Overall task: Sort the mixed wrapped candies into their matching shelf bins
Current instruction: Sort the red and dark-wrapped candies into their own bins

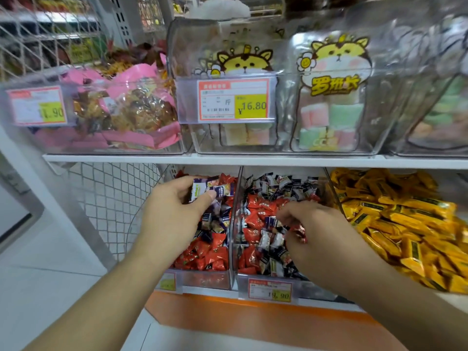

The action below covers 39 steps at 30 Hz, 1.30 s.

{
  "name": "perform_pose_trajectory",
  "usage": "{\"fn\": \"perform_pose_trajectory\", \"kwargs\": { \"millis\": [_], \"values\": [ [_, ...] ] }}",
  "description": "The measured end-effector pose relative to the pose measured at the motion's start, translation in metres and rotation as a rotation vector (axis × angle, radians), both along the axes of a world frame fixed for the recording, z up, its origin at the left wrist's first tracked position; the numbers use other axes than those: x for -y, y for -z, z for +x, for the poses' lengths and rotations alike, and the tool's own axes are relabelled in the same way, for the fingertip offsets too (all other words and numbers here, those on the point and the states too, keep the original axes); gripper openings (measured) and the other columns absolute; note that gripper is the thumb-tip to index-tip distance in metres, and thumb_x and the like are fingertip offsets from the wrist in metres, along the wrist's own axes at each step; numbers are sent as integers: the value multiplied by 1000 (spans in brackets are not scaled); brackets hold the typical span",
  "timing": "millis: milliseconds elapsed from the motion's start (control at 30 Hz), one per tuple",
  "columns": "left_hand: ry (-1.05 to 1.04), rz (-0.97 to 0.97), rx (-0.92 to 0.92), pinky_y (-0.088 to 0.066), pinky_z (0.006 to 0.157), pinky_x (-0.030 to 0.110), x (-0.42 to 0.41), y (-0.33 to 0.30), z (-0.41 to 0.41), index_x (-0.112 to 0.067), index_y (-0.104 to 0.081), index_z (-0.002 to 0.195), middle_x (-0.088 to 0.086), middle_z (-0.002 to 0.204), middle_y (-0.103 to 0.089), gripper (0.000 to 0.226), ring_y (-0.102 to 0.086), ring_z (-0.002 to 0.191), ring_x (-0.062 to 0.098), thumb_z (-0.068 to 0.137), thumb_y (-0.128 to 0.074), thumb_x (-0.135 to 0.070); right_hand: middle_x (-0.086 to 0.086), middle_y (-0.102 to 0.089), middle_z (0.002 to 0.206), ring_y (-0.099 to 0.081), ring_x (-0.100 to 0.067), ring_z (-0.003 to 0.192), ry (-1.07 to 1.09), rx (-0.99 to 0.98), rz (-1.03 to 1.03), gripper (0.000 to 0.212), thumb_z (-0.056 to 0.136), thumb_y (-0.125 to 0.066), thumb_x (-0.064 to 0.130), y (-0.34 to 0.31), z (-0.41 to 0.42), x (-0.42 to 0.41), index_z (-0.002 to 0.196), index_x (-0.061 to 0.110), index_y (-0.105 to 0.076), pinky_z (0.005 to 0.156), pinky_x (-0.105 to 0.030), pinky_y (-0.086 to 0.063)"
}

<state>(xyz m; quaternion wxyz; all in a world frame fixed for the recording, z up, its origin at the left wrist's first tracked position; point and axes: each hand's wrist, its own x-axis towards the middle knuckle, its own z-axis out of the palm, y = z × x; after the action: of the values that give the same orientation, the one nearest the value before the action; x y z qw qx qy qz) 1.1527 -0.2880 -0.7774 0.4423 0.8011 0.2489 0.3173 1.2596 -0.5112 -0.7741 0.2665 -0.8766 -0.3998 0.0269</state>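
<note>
Two clear bins sit side by side on the lower shelf. The left bin [202, 278] holds mostly red wrapped candies [212, 254] with dark purple ones mixed in. The middle bin [314, 287] holds dark purple and white candies [283, 186] at the back and red ones [255, 206] in front. My left hand [172, 211] is above the left bin and grips a few purple-and-white candies [205, 190]. My right hand [314, 229] reaches into the middle bin and pinches a red candy [300, 230] among the mix.
A bin of yellow wrapped candies [405, 224] lies to the right. The upper shelf [253, 159] carries clear bins with pink bags [131, 107] and marshmallow packs [326, 117]. Price tags [269, 290] hang on the bin fronts. A wire mesh panel [109, 198] stands at the left.
</note>
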Motion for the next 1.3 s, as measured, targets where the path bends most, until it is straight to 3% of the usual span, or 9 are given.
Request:
{"fn": "perform_pose_trajectory", "kwargs": {
  "millis": [67,167,367,533,767,867,1000,1133,1300],
  "values": [
    [78,-33,31,-55,80,19,18,-3,8,-30,-78,101,-21,90,-78,12,-72,88,-4,92,-78,-22,13,-61,115,-58,-6,101,20,13,19,28,97,-61,15,-2,4,4,122,28,-62,90,-26,-56],
    [163,5,-3,-58,89,34,40,0,30,-31,-77,107,-16,98,-77,15,-72,95,4,92,-77,-31,12,-63,106,-58,-5,94,81,38,51,24,94,-63,13,-4,15,15,114,26,-65,82,-24,-56],
    [370,299,-304,-49,107,26,64,14,46,-46,-48,147,-22,140,-58,67,-56,122,-2,87,-79,-42,13,-63,103,-58,-5,93,154,27,43,24,93,-66,16,-1,35,28,114,28,-65,78,-18,-48],
    [247,297,-231,-47,97,15,37,12,27,-42,-62,132,-27,122,-62,43,-58,111,-8,91,-75,-35,11,-62,108,-57,-8,98,141,22,21,27,94,-65,16,2,38,24,118,28,-64,81,-19,-48],
    [0,387,-326,-54,99,35,-31,36,33,-24,-65,131,-6,118,-70,37,-65,111,16,95,-68,-17,14,-64,109,-59,-6,97,113,40,-32,28,94,-66,17,6,31,22,118,32,-64,77,-11,-42],
    [29,496,-368,-47,97,27,-46,39,45,-27,-63,137,-3,128,-69,42,-64,117,21,97,-68,-16,16,-64,109,-59,-2,94,104,49,-43,29,93,-66,16,8,31,21,118,32,-64,67,-4,-40],
    [120,581,-476,-45,108,31,-62,49,68,-27,-56,146,2,144,-59,48,-56,131,26,99,-68,-29,19,-63,109,-55,3,91,86,63,-57,29,95,-65,17,12,31,16,118,35,-62,62,0,-41],
    [64,588,-523,-54,92,31,-68,61,77,-27,-62,138,6,132,-68,43,-66,112,26,97,-69,-37,21,-60,110,-53,3,95,72,61,-68,29,96,-64,20,14,31,12,119,37,-61,63,1,-39],
    [-15,518,-400,-47,81,20,-67,59,72,-23,-73,116,-2,110,-75,32,-70,94,17,87,-82,-32,19,-60,111,-50,10,87,60,70,-86,29,96,-63,20,16,31,7,120,36,-61,68,4,-39]
  ]
}}
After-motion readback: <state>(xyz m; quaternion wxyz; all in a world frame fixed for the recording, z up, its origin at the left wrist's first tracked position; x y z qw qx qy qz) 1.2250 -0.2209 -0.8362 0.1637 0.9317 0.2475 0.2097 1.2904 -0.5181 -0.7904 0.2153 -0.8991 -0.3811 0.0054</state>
